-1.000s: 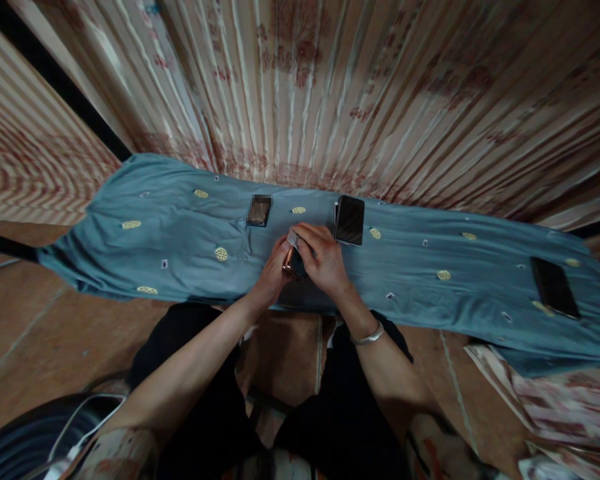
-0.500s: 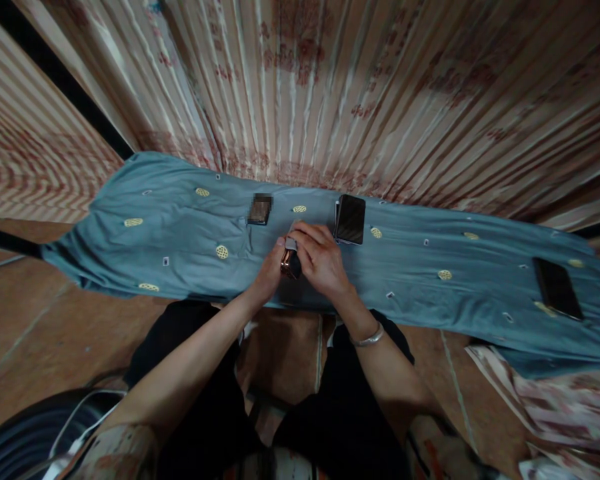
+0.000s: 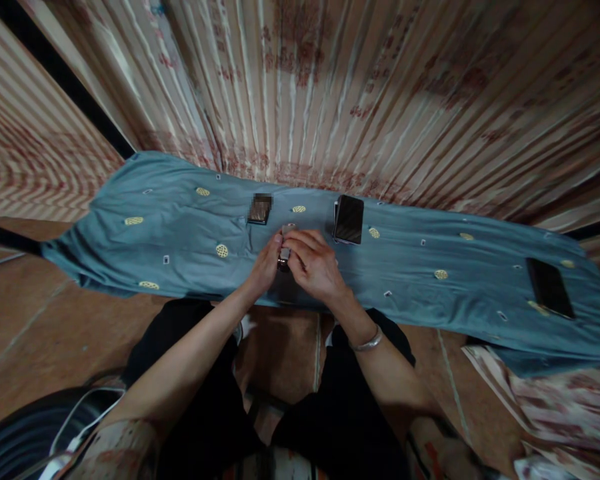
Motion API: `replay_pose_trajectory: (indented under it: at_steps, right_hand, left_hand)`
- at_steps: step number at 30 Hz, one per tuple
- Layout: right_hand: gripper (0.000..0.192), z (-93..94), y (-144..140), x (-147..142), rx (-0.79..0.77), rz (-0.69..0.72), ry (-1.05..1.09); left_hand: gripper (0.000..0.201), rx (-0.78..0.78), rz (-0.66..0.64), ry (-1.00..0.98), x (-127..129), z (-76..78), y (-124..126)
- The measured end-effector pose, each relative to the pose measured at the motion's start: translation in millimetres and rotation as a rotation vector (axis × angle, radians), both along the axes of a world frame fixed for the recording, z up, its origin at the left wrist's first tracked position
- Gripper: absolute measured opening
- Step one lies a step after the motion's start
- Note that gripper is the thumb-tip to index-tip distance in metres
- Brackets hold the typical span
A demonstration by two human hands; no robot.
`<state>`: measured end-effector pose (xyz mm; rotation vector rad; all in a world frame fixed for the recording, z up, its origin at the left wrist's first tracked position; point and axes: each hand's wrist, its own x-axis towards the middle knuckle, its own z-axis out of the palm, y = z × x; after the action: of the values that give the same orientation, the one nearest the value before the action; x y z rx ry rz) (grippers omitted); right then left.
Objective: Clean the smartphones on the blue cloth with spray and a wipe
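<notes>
A small dark gadget point(image 3: 283, 257) with a coppery edge sits pinched between both hands, just above the blue cloth point(image 3: 180, 240). The left hand point(image 3: 265, 267) grips its side; the right hand point(image 3: 313, 267) closes over its top, fingers curled. What it is stays unclear, and the handling looks midway. Beyond the right hand lies a dark phone point(image 3: 349, 219); another phone point(image 3: 549, 288) lies well off right.
</notes>
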<state>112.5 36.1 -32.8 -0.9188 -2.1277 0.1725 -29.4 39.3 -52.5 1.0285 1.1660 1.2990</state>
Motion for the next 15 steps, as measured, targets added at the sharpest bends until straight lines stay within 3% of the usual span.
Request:
replay_pose_trajectory:
  at_steps: [9, 15]
  right_hand:
    - [0.03, -4.9, 11.7, 7.3, 0.004, -0.093, 0.007]
    - [0.034, -4.2, 2.2, -4.7, -0.028, 0.012, -0.006]
  left_hand:
    - [0.03, 0.052, -0.084, 0.03, -1.1, -2.6, -8.9]
    - [0.032, -0.026, -0.001, -0.077, -6.8, -9.8, -6.0]
